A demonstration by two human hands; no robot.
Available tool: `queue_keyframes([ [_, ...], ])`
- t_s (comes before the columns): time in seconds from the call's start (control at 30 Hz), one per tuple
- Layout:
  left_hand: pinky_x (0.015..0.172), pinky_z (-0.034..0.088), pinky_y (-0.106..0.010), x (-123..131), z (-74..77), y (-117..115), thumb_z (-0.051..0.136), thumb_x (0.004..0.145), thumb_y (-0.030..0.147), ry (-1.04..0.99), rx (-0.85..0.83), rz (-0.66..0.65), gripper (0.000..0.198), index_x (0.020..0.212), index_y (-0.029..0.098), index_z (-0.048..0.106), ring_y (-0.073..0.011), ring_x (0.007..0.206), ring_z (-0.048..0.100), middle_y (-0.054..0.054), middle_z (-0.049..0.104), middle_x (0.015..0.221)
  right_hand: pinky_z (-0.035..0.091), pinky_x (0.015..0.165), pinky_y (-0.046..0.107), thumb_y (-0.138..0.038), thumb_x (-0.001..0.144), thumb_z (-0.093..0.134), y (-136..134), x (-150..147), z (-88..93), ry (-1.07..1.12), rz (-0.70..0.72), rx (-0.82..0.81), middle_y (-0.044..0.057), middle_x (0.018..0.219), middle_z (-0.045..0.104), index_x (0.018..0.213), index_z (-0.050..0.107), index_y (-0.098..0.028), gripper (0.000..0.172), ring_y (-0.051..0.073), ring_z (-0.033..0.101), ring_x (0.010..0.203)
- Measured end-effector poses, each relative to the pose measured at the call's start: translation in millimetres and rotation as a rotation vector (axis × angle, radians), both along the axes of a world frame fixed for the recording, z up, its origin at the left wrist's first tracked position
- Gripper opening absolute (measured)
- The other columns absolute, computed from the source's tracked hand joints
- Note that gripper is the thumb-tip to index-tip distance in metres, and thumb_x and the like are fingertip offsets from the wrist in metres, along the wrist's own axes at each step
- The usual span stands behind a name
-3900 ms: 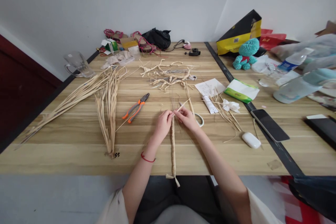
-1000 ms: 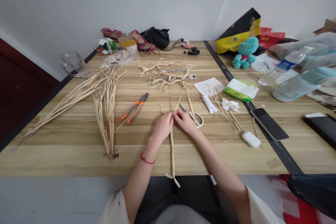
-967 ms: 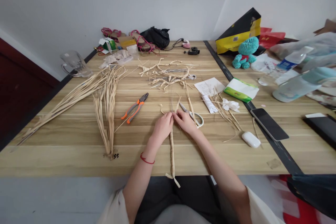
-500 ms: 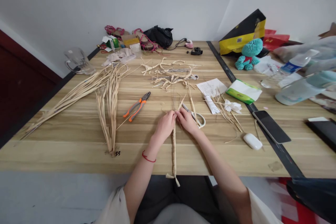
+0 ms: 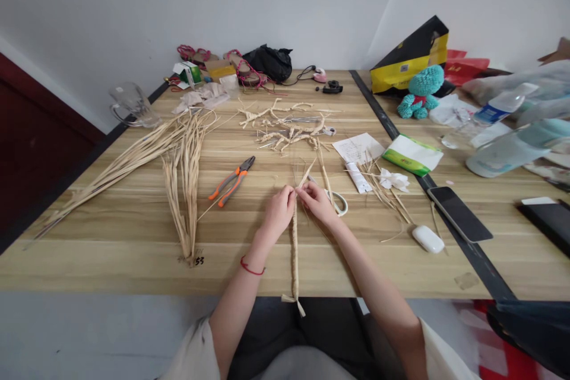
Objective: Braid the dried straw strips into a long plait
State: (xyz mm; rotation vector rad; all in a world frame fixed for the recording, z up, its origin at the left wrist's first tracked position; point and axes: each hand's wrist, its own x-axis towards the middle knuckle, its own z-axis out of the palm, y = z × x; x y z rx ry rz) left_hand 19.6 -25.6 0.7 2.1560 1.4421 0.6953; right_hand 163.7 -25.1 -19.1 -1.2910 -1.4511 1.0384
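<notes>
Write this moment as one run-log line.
left hand: pinching top of pale braided straw rope | right hand: pinching loose straw strand | nearby: orange-handled pliers, white-handled scissors | surface: wooden table

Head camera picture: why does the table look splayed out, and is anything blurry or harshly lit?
Head view: a wide lens fans the table edges outward; light is soft and even, with faint shadows and no glare; the bottles at the right edge look smeared, while the left hand and right hand pinching the straw braid are sharp.
</notes>
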Motion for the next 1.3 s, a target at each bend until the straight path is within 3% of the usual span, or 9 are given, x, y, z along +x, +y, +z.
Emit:
queue_keyframes([
  [0.23, 0.065, 0.040, -0.026, 1, 4.5, -2, 0.034, 0.094, 0.026, 0.160, -0.016, 0.004, 0.020, 0.094, 0.020, 0.053, -0.0166, 0.079, 0.061, -0.006, 0.065, 0.089, 0.037, 0.057, 0.026, -0.047, 0.086, 0.046, -3, 1, 4.8, -0.202, -0.001, 0.108, -0.001, 0.063, 0.051, 0.075, 0.051, -0.020, 0.029, 0.015, 0.047, 0.059],
  [0.7, 0.064, 0.039, -0.026, 1, 3.5, -2, 0.031, 0.095, 0.027, 0.213, 0.000, -0.017, 0.023, 0.093, 0.020, 0.052, -0.0171, 0.078, 0.062, -0.006, 0.066, 0.089, 0.038, 0.065, 0.028, -0.037, 0.093, 0.039, -5, 2, 7.0, -0.476, 0.018, 0.163, 0.004, 0.069, 0.060, 0.072, 0.052, -0.021, 0.029, 0.019, 0.056, 0.066],
  [1.3, 0.063, 0.042, -0.026, 0, 3.8, -3, 0.031, 0.096, 0.028, 0.240, -0.023, -0.047, 0.022, 0.101, 0.019, 0.050, -0.0189, 0.079, 0.064, -0.007, 0.066, 0.089, 0.038, 0.062, 0.028, -0.036, 0.093, 0.037, -6, 4, 5.4, -0.510, 0.048, 0.174, 0.002, 0.065, 0.057, 0.070, 0.048, -0.022, 0.029, 0.019, 0.055, 0.062],
])
